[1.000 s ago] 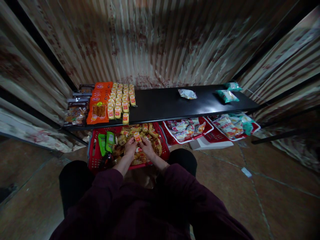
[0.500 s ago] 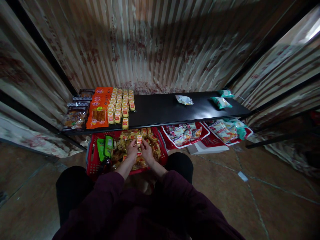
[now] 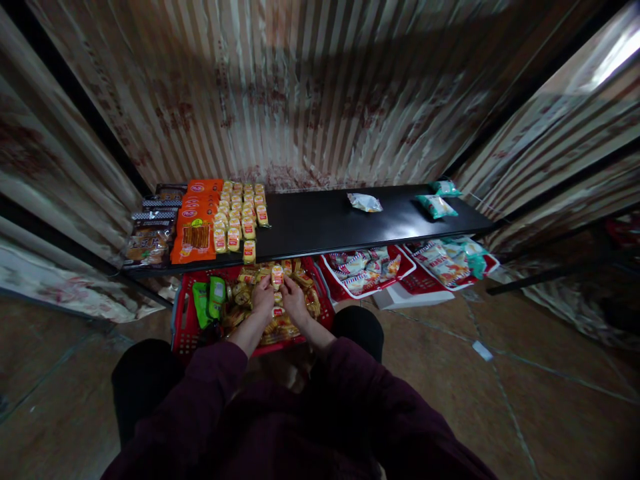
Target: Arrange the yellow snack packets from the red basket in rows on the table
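Between the fingertips of my left hand (image 3: 262,296) and my right hand (image 3: 294,300) is a small yellow snack pack (image 3: 277,276) with a red and white label, held upright. Both hands are closed on its sides, over a red basket (image 3: 186,313). Many similar packs lie loose in that basket, along with green packets (image 3: 216,298) at its left. Above it, on the black shelf (image 3: 310,223), matching yellow packs (image 3: 233,238) stand in rows beside orange snack bags (image 3: 195,230).
Dark-topped clear snack bags (image 3: 147,247) fill the shelf's left end. A white packet (image 3: 365,203) and teal packets (image 3: 437,206) lie farther right. Below the shelf are two more red baskets of packets, one with a white box (image 3: 413,298) beneath. Black posts frame both sides, with a striped curtain (image 3: 300,93) behind.
The view has shifted slightly. Both hands still hold the yellow snack pack over the basket, and the packs on the shelf look the same.
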`<act>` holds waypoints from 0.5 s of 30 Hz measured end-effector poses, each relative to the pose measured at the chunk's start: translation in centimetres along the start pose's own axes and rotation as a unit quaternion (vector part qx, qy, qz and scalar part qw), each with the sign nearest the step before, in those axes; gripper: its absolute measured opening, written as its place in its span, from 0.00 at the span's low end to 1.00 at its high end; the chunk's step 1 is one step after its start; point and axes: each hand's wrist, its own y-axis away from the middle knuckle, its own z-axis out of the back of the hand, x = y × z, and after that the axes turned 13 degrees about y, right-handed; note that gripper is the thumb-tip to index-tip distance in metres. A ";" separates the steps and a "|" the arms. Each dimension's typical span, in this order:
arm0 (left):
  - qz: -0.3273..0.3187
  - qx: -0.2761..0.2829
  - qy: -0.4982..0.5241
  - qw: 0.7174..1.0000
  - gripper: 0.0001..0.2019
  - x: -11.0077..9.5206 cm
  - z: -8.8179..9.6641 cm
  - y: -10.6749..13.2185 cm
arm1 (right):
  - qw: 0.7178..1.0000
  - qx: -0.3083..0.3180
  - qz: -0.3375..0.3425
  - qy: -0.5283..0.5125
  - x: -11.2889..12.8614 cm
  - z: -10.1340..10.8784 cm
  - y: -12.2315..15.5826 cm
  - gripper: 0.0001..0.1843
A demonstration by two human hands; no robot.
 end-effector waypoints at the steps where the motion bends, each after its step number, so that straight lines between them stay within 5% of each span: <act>1: -0.009 -0.009 -0.007 1.000 0.22 -0.2 -0.2 0.1 | 1.000 0.001 0.002 0.001 0.2 0.1 -0.1 0.19; 15: -0.037 0.010 -0.032 0.999 0.22 -2.5 -2.3 0.2 | 0.999 0.007 0.037 -0.007 1.0 -0.1 -2.3 0.20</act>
